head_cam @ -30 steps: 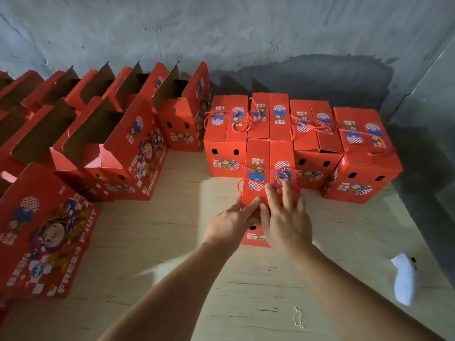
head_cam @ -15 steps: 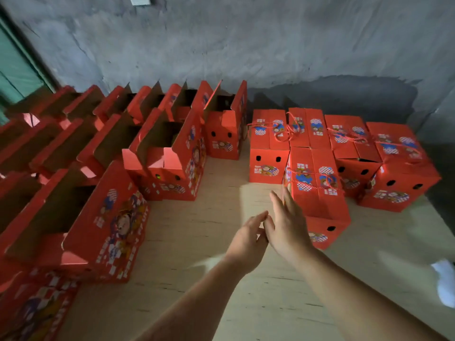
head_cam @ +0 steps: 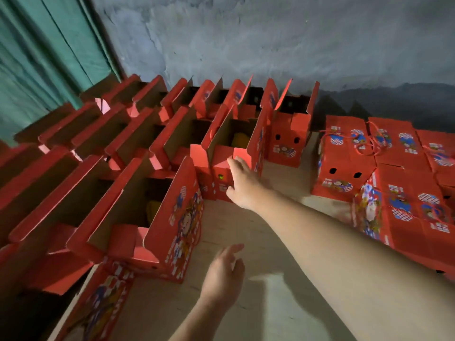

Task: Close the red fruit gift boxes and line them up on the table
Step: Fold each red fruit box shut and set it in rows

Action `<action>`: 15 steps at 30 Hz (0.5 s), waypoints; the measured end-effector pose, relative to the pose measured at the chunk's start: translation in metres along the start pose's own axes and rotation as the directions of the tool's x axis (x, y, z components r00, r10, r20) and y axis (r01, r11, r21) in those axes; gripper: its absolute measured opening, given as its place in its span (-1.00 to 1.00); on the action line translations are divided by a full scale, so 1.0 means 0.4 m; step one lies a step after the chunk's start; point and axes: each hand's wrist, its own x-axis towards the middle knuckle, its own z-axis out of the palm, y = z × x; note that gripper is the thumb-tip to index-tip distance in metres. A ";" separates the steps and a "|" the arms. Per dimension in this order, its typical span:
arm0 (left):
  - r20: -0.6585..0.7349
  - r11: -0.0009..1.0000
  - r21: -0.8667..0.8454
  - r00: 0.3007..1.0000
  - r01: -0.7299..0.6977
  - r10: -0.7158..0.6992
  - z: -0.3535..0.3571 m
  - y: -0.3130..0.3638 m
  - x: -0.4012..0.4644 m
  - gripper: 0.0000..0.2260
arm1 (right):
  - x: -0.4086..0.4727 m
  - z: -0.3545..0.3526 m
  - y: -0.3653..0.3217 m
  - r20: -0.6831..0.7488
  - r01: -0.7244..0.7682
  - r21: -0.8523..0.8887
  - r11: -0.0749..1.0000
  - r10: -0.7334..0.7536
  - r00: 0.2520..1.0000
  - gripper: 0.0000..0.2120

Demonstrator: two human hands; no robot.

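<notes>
Several open red fruit gift boxes stand in rows on the left, flaps up. My right hand [head_cam: 242, 184] reaches across with fingers extended and touches the near end of one open box [head_cam: 225, 173], which shows yellow fruit inside. My left hand [head_cam: 222, 275] hovers open above the wooden table [head_cam: 258, 311], holding nothing. Another open box [head_cam: 157, 215] stands nearer, left of it. Closed boxes sit lined up on the right, among them one with two holes [head_cam: 344, 153] and the nearest closed box [head_cam: 406, 210], with red cord handles on top.
A grey concrete wall [head_cam: 270, 45] runs behind the table. A green curtain [head_cam: 37, 57] hangs at the upper left. A flattened or tilted red box [head_cam: 103, 303] lies at the table's near left edge. Bare wood shows between the open and closed groups.
Both hands left the closed box on the right. The view swung left; my right hand stretched out to an open box while my left hand dropped back low over the table.
</notes>
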 end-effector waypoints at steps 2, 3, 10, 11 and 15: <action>-0.015 1.000 -0.007 1.000 0.000 0.000 -0.033 -0.011 0.040 -0.63 | 0.096 -0.010 -0.025 -0.013 -0.054 -0.098 0.994 0.053 0.999 -0.11; -0.018 1.000 -0.014 1.000 0.005 -0.006 -0.044 -0.020 0.055 -0.63 | 0.138 -0.017 -0.029 -0.023 -0.104 -0.156 0.982 0.101 0.995 -0.07; 0.034 0.988 -0.139 0.997 0.068 -0.064 -0.062 -0.041 0.141 -0.62 | 0.263 -0.042 -0.026 -0.006 -0.306 -0.382 0.872 0.328 0.945 -0.32; 0.028 0.987 -0.148 0.998 0.058 -0.054 -0.060 -0.036 0.157 -0.62 | 0.260 -0.041 -0.018 -0.046 -0.291 -0.372 0.882 0.296 0.954 -0.43; 0.020 0.985 -0.168 0.999 0.038 -0.035 -0.055 -0.005 0.212 -0.63 | 0.213 -0.057 0.011 -0.054 -0.214 -0.381 0.899 0.209 0.976 -0.71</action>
